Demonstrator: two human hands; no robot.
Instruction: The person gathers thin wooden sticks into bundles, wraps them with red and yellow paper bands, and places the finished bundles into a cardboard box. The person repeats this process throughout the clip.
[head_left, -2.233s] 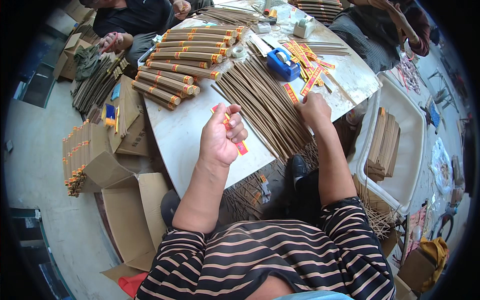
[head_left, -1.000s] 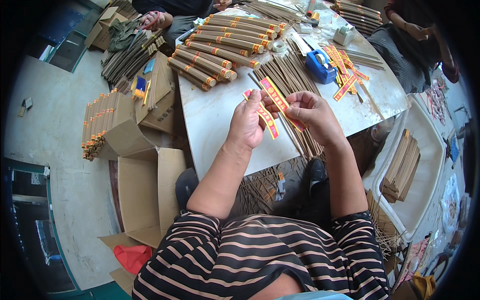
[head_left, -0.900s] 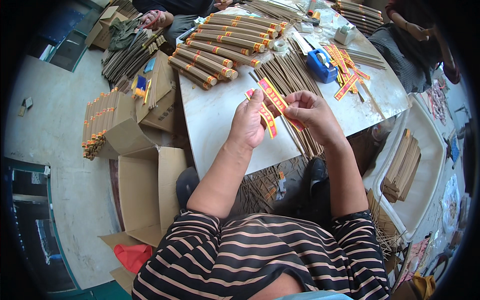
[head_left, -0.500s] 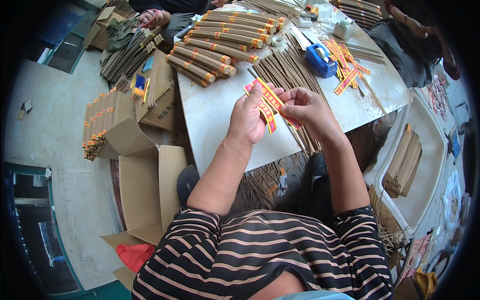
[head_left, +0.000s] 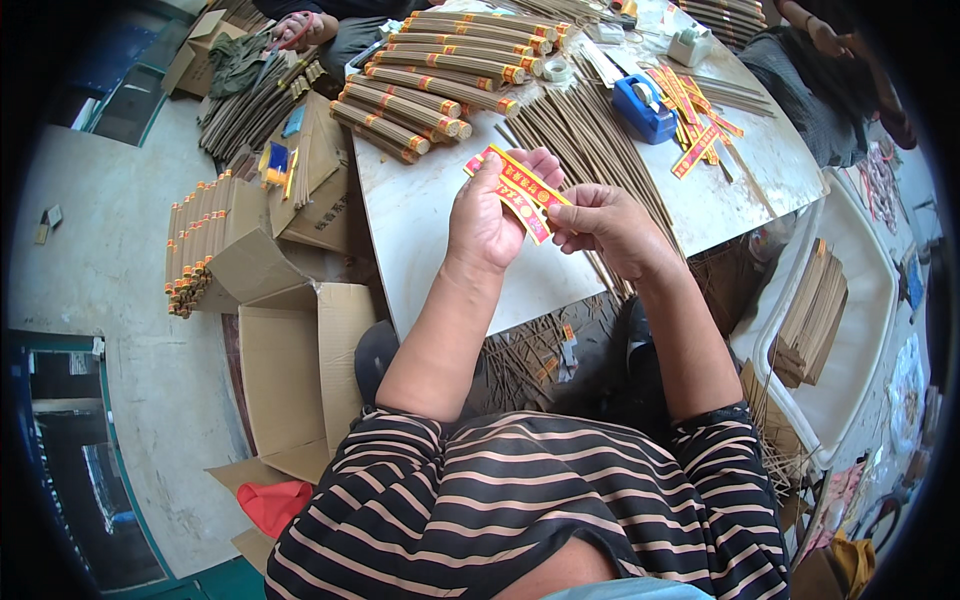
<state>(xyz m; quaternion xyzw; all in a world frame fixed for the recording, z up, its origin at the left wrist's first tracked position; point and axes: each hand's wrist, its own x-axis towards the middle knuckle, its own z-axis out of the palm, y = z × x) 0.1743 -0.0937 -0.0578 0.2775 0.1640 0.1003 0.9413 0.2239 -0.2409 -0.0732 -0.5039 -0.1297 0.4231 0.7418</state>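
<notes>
Over the near edge of the white table (head_left: 420, 250), both my hands are closed on a few red-and-yellow paper label strips (head_left: 540, 190). My left hand (head_left: 480, 222) pinches their upper left end under the thumb, its palm turned up. With thumb and fingers, my right hand (head_left: 618, 228) grips the lower right end. The strips overlap at a slight angle. Just beyond my hands lie loose brown incense sticks (head_left: 590, 135), spread lengthwise. Banded incense bundles (head_left: 440, 75) are stacked at the far left of the table.
A blue tape dispenser (head_left: 643, 112) and a pile of label strips (head_left: 692, 150) are on the table's right. An open cardboard box (head_left: 285, 375) stands at lower left, and a white tub (head_left: 868, 300) holding sticks is on the right. Two people sit across the table.
My hands have shifted slightly left and up with the strips. The strips, fanned apart before, now lie closer together, and my left fingers are more extended behind them.
</notes>
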